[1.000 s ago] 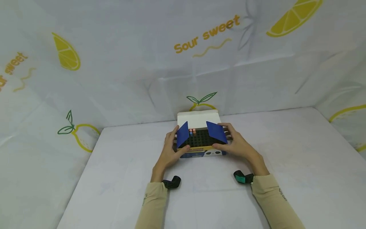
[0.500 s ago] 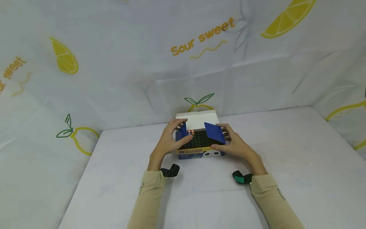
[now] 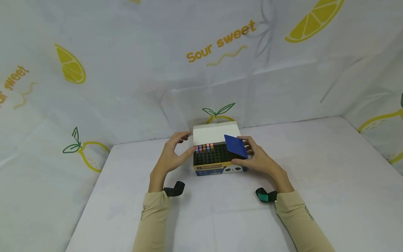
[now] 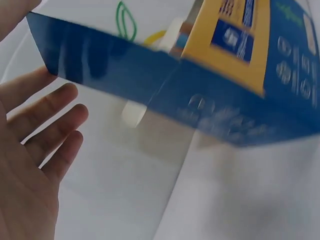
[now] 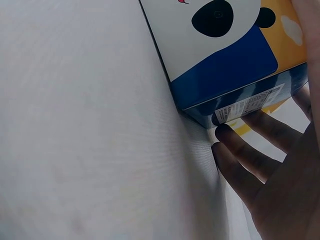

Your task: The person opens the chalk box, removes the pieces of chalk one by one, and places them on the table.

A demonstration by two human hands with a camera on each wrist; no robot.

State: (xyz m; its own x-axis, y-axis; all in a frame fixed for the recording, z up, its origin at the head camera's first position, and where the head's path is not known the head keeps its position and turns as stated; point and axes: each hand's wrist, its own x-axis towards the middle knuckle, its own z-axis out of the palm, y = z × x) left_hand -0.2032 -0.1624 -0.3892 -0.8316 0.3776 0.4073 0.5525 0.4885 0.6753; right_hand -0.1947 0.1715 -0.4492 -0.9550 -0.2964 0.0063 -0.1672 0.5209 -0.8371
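Box [image 3: 211,170] is sitting far ctr on the table [image 3: 315,168], coloured caps [image 3: 208,148] showing far-L inside. R hand [image 3: 260,158] is gripping its R end; L hand [image 3: 169,154] is staying loose, fingers spread, by its folded-out L flap [image 4: 95,55].

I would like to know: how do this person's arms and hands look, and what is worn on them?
The left sleeve and right sleeve are beige, with small dark markings near the cuffs. The left hand and right hand wear no gloves. A black left wrist device and right wrist device show; the right one has a green patch.
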